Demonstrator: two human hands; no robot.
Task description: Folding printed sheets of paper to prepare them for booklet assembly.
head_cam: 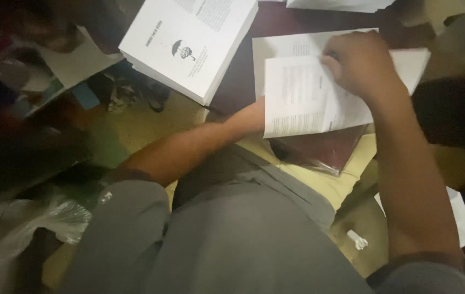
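My right hand (358, 62) is closed on the top edge of a printed white sheet (297, 100) and presses it onto a stack of white pages (276, 46) on a dark red table (243, 76). My left forearm runs under that sheet, so my left hand is hidden beneath the paper. A dark red folder or book (322, 149) lies under the sheet at the table's edge.
A thick stack of printed sheets (189, 43) with a small umbrella drawing lies at the upper left of the table. More white paper (341, 4) sits at the far edge. A crumpled plastic bag (42, 218) lies on the floor at the lower left.
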